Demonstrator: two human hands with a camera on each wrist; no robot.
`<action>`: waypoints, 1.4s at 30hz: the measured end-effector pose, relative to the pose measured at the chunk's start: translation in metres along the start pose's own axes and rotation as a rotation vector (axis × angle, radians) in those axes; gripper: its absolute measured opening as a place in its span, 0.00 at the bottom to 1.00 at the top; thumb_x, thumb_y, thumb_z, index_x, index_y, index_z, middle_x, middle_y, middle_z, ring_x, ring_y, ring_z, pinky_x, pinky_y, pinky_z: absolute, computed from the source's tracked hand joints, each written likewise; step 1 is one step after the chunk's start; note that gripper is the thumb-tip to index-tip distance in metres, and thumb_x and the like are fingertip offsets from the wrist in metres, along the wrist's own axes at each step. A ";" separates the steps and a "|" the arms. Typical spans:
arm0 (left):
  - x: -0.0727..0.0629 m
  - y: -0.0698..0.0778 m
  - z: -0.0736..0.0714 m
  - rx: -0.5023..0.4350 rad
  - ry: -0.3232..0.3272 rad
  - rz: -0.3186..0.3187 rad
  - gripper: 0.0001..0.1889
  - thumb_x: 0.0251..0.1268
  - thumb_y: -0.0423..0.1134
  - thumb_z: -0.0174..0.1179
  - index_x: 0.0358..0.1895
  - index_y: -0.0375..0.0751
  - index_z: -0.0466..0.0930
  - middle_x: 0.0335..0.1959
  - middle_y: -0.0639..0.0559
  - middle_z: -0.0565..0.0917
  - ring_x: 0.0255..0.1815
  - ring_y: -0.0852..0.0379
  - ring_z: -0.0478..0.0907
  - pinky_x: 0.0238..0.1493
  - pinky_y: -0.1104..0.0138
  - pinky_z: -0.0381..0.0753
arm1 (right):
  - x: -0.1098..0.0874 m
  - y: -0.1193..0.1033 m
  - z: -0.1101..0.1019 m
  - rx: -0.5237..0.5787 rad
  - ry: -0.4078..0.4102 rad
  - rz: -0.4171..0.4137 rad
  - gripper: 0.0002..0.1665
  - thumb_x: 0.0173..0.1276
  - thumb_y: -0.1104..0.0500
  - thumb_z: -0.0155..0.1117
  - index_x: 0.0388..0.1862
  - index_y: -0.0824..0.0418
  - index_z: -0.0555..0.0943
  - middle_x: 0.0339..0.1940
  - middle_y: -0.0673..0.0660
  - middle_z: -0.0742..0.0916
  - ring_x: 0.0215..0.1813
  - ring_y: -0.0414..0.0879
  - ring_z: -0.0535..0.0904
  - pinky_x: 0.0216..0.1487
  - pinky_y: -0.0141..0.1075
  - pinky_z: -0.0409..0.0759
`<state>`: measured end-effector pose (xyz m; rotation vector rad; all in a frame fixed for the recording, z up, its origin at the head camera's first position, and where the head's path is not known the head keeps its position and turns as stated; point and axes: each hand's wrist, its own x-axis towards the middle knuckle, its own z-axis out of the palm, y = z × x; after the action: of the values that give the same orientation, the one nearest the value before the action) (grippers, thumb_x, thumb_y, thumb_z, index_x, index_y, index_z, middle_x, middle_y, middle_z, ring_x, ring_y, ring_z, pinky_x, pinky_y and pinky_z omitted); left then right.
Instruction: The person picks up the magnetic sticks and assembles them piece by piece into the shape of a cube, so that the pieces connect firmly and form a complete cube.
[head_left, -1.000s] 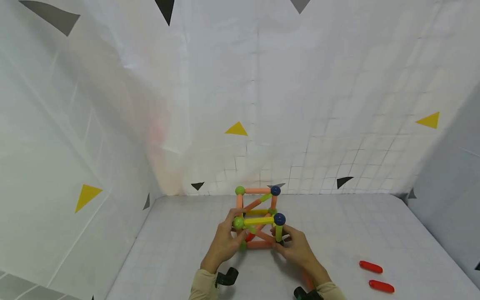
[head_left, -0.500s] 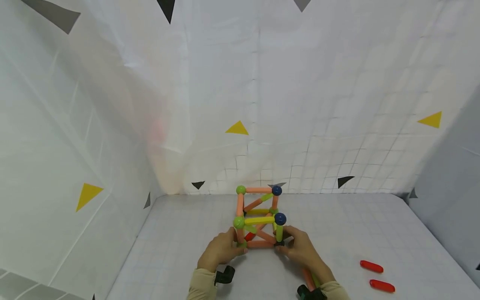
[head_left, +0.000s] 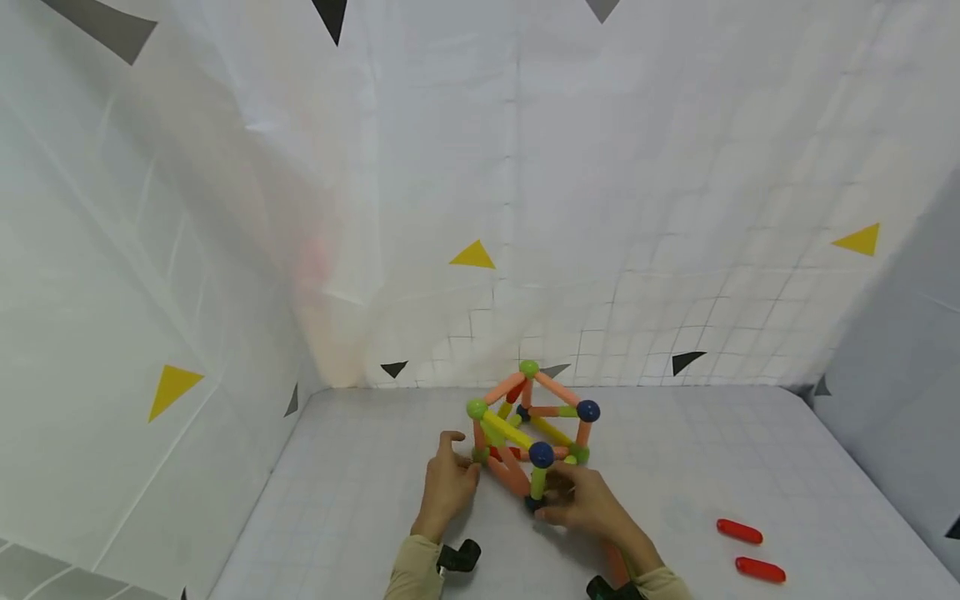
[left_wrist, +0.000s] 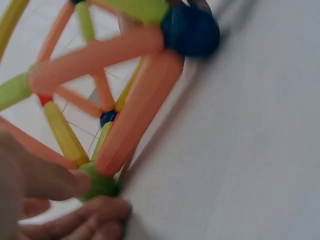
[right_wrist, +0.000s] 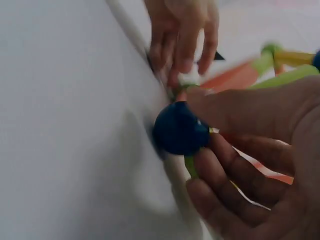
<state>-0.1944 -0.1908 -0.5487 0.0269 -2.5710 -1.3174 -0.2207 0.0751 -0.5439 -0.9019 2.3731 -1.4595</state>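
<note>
A frame of magnetic building sticks (head_left: 507,430) and balls stands on the white table, one corner pointing toward me. Orange, yellow, lime and red sticks join its green and dark blue balls. At that near corner my right hand (head_left: 588,500) pinches the lower dark blue ball (right_wrist: 177,130) between thumb and fingers. Directly above it sits another dark blue ball (head_left: 542,454) on a lime stick. My left hand (head_left: 447,487) is at the lower left corner, its fingertips on either side of a green ball (left_wrist: 102,185).
Two loose red sticks (head_left: 761,570) lie on the table (head_left: 675,467) at the right. An orange stick (head_left: 617,562) lies partly hidden beside my right wrist. A white sheet wall (head_left: 645,208) with coloured triangles rises behind the table.
The frame has turned clockwise as seen from above, bringing its right front corner nearer and leftward. My left hand went from the upper green ball down to the lower one.
</note>
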 end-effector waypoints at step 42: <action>-0.002 -0.011 0.019 0.016 0.053 0.268 0.16 0.61 0.36 0.75 0.44 0.46 0.76 0.41 0.51 0.78 0.40 0.55 0.82 0.39 0.66 0.83 | -0.044 -0.014 -0.049 -0.294 -0.144 0.599 0.24 0.52 0.54 0.89 0.40 0.55 0.82 0.35 0.52 0.84 0.37 0.48 0.77 0.40 0.43 0.79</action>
<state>-0.1975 -0.1818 -0.5687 -0.2674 -2.4380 -1.1799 -0.2037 0.1324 -0.5138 -0.2771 2.4750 -0.8079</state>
